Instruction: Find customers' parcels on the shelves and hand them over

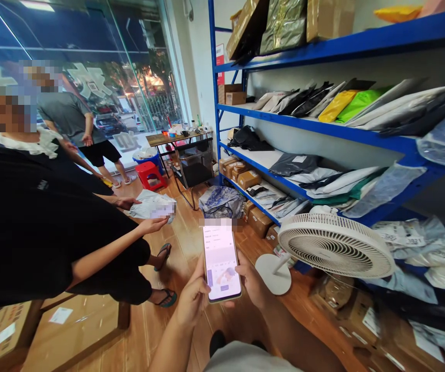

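A smartphone [221, 253] with a lit, pinkish-white screen is held upright in front of me; the screen text is too small and blurred to read. My left hand [193, 297] grips its left edge, with the thumb by the lower corner of the screen. On the other side, my right hand [251, 281] holds the right edge, its thumb over the lower part of the screen. Just left of the phone, another person holds a pale plastic parcel bag [147, 205] between both hands.
Blue shelving [323, 126] full of parcels runs along the right. A white fan [334, 245] stands close by my right side. Large cardboard boxes [79, 328] lie at lower left. Farther back are a red stool [151, 175], a black chair [193, 170], a desk [158, 139] and a second person.
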Demonstrator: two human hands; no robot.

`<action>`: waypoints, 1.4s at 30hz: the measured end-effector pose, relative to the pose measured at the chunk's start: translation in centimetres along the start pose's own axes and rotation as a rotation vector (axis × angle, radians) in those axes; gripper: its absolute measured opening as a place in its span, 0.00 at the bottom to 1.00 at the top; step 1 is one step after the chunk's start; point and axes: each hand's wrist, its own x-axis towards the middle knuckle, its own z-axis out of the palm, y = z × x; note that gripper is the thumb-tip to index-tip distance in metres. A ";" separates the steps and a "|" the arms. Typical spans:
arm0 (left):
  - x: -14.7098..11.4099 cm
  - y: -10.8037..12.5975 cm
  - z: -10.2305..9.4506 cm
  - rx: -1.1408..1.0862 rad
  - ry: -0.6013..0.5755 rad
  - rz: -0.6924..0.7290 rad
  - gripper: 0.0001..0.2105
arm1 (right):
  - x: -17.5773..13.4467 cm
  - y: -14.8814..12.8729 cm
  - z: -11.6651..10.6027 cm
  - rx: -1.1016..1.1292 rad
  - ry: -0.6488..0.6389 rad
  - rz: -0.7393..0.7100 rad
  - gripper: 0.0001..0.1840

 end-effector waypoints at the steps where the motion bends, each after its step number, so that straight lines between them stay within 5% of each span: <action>1: 0.0 0.0 0.0 -0.004 0.002 -0.003 0.50 | 0.0 -0.2 0.0 -0.015 -0.005 -0.007 0.21; 14: -0.4 0.0 -0.7 0.131 -0.095 -0.038 0.54 | -0.2 -0.2 0.4 0.000 0.018 -0.022 0.23; 28: -0.8 0.2 -0.4 0.117 -0.018 -0.058 0.54 | -0.4 -0.1 0.2 -0.057 0.003 -0.038 0.21; 42: -0.4 0.1 1.1 0.139 0.188 -0.054 0.48 | -0.2 0.1 0.9 -0.034 0.031 0.027 0.21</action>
